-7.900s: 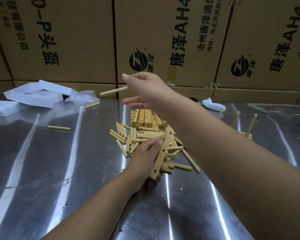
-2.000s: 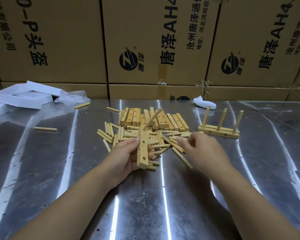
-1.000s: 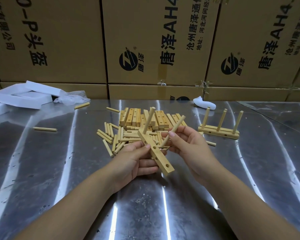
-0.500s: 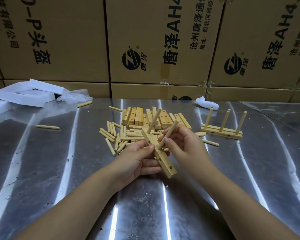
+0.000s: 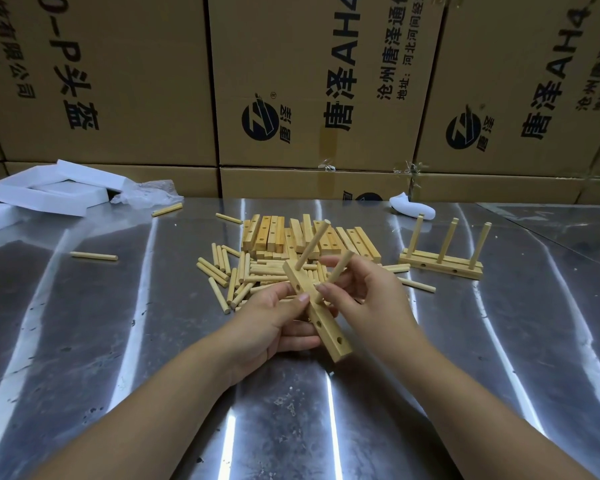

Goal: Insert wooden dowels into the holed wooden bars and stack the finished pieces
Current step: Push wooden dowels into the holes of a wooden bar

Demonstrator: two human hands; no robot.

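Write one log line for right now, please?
left hand: grips pale holed wooden bar | right hand: pinches round wooden dowel, tip at bar

Body parts in view: two arms. Left hand (image 5: 274, 323) and right hand (image 5: 371, 299): bare. Fingers (image 5: 298, 342) slender; nails short, rounded at the tip, visible on the left thumb (image 5: 303, 297) and the right index finger (image 5: 321, 289). Left forearm (image 5: 153, 427) and right forearm (image 5: 482, 407): bare along the full visible length, smooth, widening from the wrist toward the elbow.

dowel (image 5: 340, 268) base hidden by fingers (image 5: 327, 292), boxes (image 5: 118, 98) cropped
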